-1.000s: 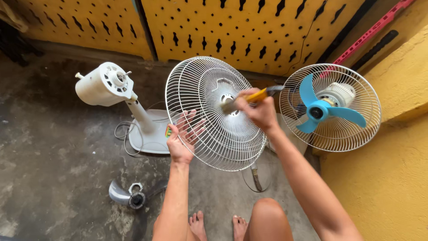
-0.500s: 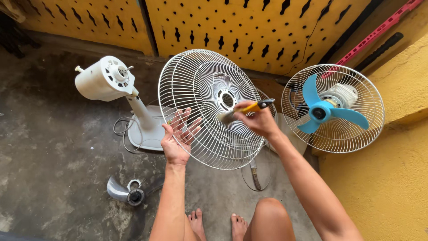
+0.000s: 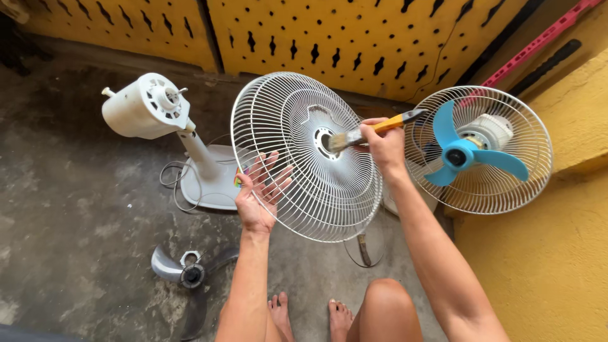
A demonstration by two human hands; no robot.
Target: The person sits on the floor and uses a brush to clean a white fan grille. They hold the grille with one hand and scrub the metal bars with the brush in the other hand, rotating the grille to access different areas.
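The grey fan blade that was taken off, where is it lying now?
In the head view the grey fan blade lies on the concrete floor at lower left, below the white fan stand and left of the left hand.

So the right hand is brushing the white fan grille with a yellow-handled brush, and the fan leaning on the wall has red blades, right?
Not quite: the head view shows the leaning fan has blue blades, not red. The right hand does brush the white fan grille with the yellow-handled brush.
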